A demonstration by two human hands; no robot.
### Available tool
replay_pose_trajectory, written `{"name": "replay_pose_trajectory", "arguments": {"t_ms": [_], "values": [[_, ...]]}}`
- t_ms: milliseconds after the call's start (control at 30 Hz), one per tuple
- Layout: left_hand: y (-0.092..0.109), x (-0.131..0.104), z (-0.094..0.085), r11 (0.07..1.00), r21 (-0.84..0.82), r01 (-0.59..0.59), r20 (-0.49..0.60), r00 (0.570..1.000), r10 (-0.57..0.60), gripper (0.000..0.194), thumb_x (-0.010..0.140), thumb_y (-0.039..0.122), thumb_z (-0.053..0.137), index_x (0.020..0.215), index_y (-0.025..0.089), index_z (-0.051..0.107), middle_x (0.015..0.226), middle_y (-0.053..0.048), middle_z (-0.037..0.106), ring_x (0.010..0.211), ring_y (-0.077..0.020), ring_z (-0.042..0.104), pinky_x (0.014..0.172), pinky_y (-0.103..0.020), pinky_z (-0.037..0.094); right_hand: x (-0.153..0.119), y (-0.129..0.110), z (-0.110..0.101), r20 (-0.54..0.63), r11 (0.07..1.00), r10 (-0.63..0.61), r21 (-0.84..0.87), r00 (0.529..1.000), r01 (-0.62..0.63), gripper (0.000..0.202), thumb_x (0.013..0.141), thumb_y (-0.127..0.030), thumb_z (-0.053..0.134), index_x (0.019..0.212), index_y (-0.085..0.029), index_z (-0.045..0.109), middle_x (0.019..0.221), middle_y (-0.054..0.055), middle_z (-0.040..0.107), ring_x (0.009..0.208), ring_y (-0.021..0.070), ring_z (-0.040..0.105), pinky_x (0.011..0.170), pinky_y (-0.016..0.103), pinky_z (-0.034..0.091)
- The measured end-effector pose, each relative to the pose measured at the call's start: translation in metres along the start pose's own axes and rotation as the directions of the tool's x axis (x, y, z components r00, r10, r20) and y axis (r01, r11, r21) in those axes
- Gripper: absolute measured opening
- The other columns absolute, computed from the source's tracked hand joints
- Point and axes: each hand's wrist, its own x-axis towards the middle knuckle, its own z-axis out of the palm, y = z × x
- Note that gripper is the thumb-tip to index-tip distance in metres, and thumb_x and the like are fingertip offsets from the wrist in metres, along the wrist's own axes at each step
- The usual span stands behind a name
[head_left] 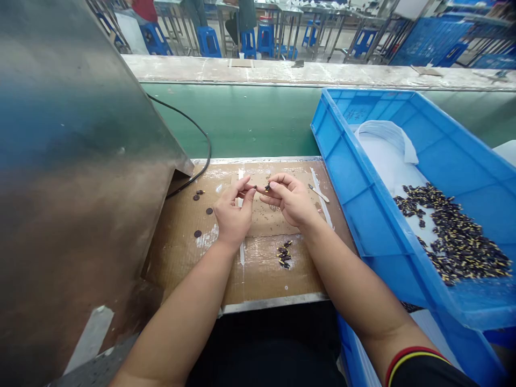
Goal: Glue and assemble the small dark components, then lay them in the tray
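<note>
- Pinching is observed: a tiny dark piece (pixel 255 187) is held by closed fingertips of the left hand (pixel 234 210), a black-and-yellow part (pixel 267 187) by those of the right hand (pixel 292 201).
- Handling is judged unfinished.
- Below, 1 small group of similar parts (pixel 284 255) is laid on cardboard (pixel 258 277).
- Rightward, a large heap (pixel 463 236) is contained in the blue bin (pixel 342 156); its completion cannot be told.

The right hand (pixel 296 201) partly hides a dark piece (pixel 267 187) too small to identify.
</note>
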Motion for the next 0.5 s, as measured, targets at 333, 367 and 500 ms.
{"name": "replay_pose_trajectory", "arguments": {"t_ms": [333,367,500], "values": [[0.002,0.010,-0.010,0.987,0.062,-0.147,0.159,0.978,0.136,0.013,0.092,0.025,0.068,0.100,0.022,0.078,0.102,-0.006,0.074,0.097,-0.0181,0.069,0.091,-0.036,0.055,0.004,-0.008,-0.013,0.111,0.983,0.152,0.088,0.982,-0.162,0.026,0.075,-0.030,0.080,0.086,-0.023,0.058,0.077,-0.004,0.069,0.080,0.0180,0.076,0.094,0.045,0.061],[0.001,0.010,-0.010,0.995,0.029,-0.099,0.161,0.983,0.093,0.013,0.092,0.025,0.069,0.101,0.022,0.078,0.103,-0.006,0.074,0.098,-0.0184,0.069,0.091,-0.036,0.055,0.004,-0.008,-0.013,0.101,0.984,0.149,0.083,0.984,-0.157,0.026,0.074,-0.030,0.081,0.086,-0.023,0.058,0.077,-0.004,0.070,0.080,0.0177,0.076,0.094,0.044,0.060],[-0.002,0.009,-0.007,1.000,0.015,-0.015,0.164,0.986,0.012,0.012,0.090,0.023,0.070,0.098,0.021,0.078,0.101,-0.006,0.074,0.098,-0.0186,0.068,0.091,-0.035,0.055,0.003,-0.008,-0.013,0.105,0.986,0.146,0.071,0.984,-0.154,0.026,0.075,-0.029,0.080,0.087,-0.023,0.058,0.079,-0.004,0.070,0.081,0.0177,0.076,0.095,0.044,0.060]]}}
